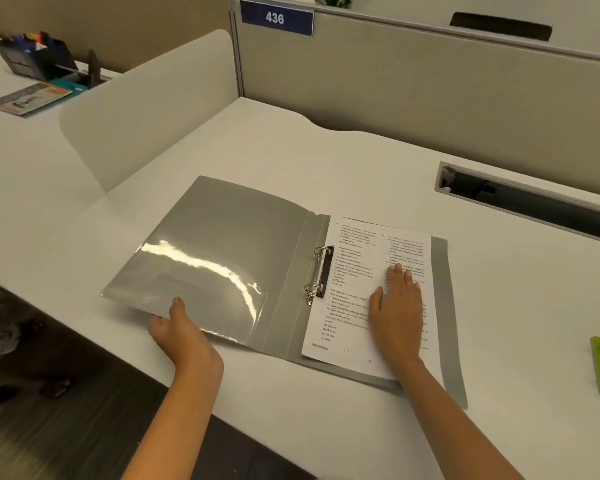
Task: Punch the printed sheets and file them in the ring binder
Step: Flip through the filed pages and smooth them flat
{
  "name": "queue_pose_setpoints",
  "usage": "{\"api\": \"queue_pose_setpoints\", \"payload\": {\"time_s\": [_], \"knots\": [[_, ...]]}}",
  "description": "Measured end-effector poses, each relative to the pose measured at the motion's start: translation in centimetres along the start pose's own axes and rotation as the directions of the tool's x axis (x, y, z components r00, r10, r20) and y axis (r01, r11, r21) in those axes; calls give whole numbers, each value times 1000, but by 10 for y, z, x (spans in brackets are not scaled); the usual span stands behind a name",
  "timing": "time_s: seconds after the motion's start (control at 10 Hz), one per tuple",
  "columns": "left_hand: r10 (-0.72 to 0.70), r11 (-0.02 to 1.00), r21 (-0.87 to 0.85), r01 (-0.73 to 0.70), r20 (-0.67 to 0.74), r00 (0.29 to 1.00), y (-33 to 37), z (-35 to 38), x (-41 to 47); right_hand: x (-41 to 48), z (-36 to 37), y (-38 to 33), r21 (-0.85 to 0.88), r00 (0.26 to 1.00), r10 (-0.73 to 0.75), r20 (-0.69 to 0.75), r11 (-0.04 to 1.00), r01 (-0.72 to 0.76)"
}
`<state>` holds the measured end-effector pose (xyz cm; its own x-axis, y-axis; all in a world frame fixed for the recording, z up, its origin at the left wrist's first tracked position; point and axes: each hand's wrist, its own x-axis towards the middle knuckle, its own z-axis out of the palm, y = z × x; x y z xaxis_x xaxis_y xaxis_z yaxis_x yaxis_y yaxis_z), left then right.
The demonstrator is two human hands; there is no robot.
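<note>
Now, cover (215, 244): thin, bendy — my left hand (184, 336) pinches its lower-left edge.
sheets (357, 258): slippery — my right hand (397, 306) flat on them.

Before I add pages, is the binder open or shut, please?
Open: the ring binder lies spread, its rings and printed sheets exposed.

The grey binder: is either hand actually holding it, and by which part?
The left hand grips the binder cover at its near edge, thumb on top. The right hand holds nothing; it presses flat on the printed sheets.
</note>
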<state>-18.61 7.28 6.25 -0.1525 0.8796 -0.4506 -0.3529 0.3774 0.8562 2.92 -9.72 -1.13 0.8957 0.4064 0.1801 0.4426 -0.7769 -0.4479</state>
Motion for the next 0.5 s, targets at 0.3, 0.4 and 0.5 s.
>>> {"api": "queue_pose_setpoints", "payload": {"time_s": [0.3,0.4,0.5], "knots": [[-183,947,-205,245,282,942,18,-7,-9,-1,-1,-1,14,1000,-11,-9,1000,12],[-46,966,-223,130,345,937,23,-6,-28,-1,-1,-1,23,1000,-12,-17,1000,13],[123,961,-278,1,428,895,20,-6,-47,-2,-2,0,76,999,13,-35,997,-10]]}}
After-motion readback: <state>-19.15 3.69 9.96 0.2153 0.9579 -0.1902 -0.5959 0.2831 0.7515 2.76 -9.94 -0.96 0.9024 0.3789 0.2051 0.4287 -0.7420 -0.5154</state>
